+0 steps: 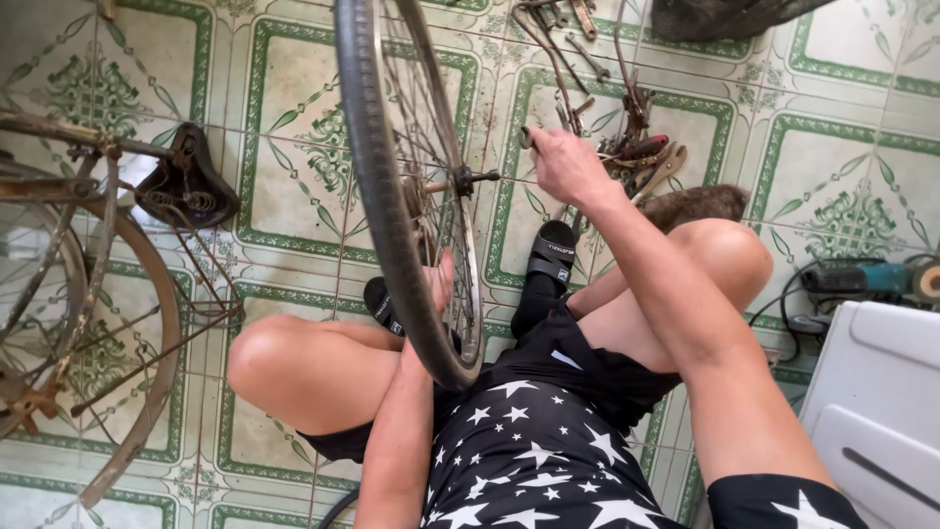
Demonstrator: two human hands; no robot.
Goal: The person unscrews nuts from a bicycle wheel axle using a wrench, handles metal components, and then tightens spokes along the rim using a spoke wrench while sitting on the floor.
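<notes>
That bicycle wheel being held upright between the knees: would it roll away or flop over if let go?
Probably both. The bicycle wheel stands on its narrow tyre, steadied by the left hand at the rim, so it would likely tip sideways once released. Being round, it might roll first. Its thin spokes suggest it is light for its size, yet fairly stiff.

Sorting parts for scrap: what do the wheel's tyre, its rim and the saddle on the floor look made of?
Tyre: looks like black rubber, matte, dusty tread. Rim: likely steel, dull grey sheen with brownish spots. Saddle: lies underside up, dark cover, probably leather or vinyl, over rusty metal springs.
</notes>
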